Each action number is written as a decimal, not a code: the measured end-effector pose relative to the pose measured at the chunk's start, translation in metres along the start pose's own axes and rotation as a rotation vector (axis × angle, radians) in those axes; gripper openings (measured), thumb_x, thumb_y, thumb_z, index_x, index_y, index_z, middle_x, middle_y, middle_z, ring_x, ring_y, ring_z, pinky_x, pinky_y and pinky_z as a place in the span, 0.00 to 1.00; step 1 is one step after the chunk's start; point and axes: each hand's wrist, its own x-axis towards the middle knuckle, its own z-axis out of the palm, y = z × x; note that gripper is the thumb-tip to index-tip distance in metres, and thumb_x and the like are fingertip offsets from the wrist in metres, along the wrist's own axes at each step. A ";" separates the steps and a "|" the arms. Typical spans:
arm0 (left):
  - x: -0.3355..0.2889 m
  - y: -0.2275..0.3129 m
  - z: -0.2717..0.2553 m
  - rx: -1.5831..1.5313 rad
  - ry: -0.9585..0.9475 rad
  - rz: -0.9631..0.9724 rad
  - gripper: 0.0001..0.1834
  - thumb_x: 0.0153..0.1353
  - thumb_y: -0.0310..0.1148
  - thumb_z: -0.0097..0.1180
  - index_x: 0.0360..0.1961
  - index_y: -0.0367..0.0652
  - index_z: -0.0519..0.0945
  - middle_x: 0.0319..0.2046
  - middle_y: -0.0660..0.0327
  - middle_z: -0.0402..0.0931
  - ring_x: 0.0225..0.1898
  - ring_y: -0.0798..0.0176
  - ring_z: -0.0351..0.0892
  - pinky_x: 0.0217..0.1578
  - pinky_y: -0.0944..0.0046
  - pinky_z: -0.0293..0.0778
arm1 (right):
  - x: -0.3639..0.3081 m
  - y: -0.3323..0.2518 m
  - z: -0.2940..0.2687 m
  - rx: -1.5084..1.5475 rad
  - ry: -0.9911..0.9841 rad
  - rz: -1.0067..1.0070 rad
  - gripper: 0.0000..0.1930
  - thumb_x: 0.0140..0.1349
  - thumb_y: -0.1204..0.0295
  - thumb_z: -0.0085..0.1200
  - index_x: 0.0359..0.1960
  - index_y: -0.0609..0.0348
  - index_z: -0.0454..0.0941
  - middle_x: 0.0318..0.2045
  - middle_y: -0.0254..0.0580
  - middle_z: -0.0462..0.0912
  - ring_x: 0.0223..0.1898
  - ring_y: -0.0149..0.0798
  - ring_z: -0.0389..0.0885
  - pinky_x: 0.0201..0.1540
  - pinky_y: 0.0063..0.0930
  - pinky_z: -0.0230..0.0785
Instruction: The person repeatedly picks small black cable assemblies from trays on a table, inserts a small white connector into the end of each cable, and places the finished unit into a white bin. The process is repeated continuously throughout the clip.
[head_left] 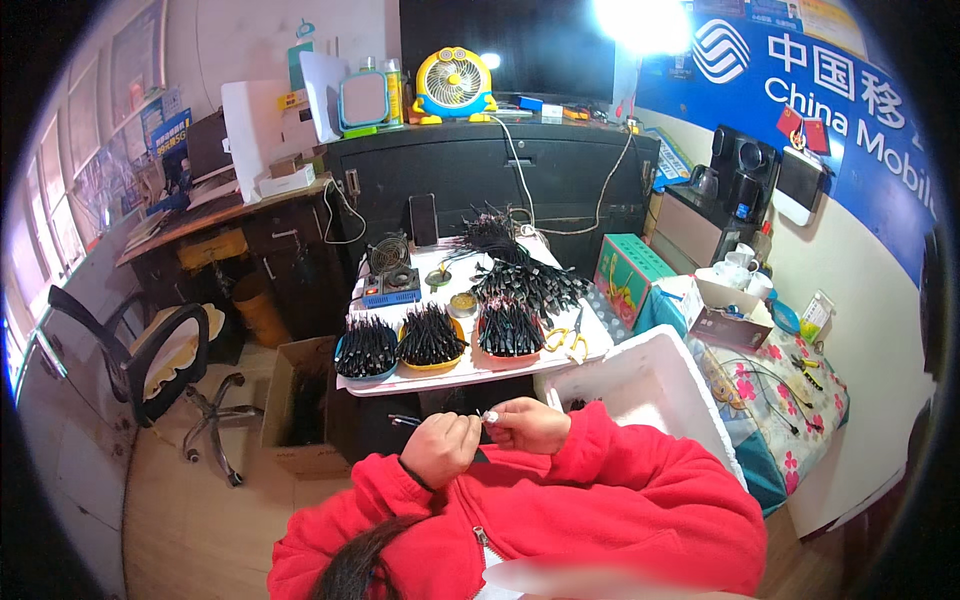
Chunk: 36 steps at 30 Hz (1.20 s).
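My left hand [441,446] and my right hand [524,424] meet just below the front edge of a small white table [470,376]. Both pinch a thin black cable piece [410,421] whose small pale tip shows between the fingertips. Red sleeves cover both forearms. On the table stand three shallow trays of bundled black cables: a blue one [366,350], a yellow one [432,338] and a red one [510,330]. A loose heap of black cables [520,275] lies behind them, and yellow-handled scissors [572,343] rest at the table's right.
A white foam box [640,385] stands to my right, a cardboard box [300,400] on the floor to the left. An office chair [165,365] is farther left. A flowered table [790,400] with cups sits right. A black cabinet with a yellow fan [453,85] stands behind.
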 end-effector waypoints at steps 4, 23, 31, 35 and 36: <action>0.001 -0.008 -0.003 -0.121 0.005 0.033 0.14 0.49 0.28 0.52 0.37 0.32 0.74 0.23 0.57 0.69 0.24 0.57 0.70 0.26 0.60 0.67 | 0.001 0.001 0.005 0.446 -0.096 0.226 0.08 0.68 0.69 0.49 0.31 0.58 0.75 0.25 0.28 0.73 0.25 0.26 0.69 0.31 0.22 0.65; -0.009 -0.024 0.003 -2.059 0.304 -0.736 0.08 0.62 0.26 0.55 0.41 0.34 0.78 0.31 0.59 0.79 0.26 0.71 0.72 0.27 0.73 0.69 | 0.008 -0.056 0.037 -0.913 0.091 -0.972 0.11 0.52 0.80 0.60 0.38 0.61 0.77 0.31 0.41 0.79 0.32 0.39 0.80 0.33 0.27 0.72; -0.010 -0.013 -0.007 -2.054 0.323 -0.735 0.07 0.62 0.26 0.55 0.39 0.33 0.77 0.28 0.62 0.76 0.24 0.74 0.69 0.26 0.74 0.66 | 0.001 -0.055 0.026 -1.068 0.043 -1.034 0.08 0.51 0.79 0.59 0.33 0.61 0.76 0.27 0.43 0.76 0.29 0.45 0.77 0.32 0.33 0.70; -0.012 -0.006 -0.011 -2.069 0.412 -0.755 0.06 0.62 0.25 0.55 0.39 0.33 0.78 0.28 0.62 0.76 0.24 0.73 0.69 0.27 0.73 0.67 | 0.002 -0.062 0.015 -1.048 0.364 -1.014 0.09 0.53 0.78 0.59 0.36 0.64 0.76 0.32 0.44 0.78 0.36 0.47 0.78 0.38 0.34 0.71; -0.012 -0.005 -0.010 -2.076 0.405 -0.775 0.06 0.62 0.25 0.55 0.39 0.34 0.78 0.28 0.62 0.76 0.24 0.73 0.70 0.27 0.73 0.67 | 0.002 -0.061 0.014 -1.136 0.281 -1.022 0.11 0.52 0.78 0.60 0.38 0.63 0.77 0.33 0.44 0.79 0.36 0.47 0.78 0.39 0.33 0.71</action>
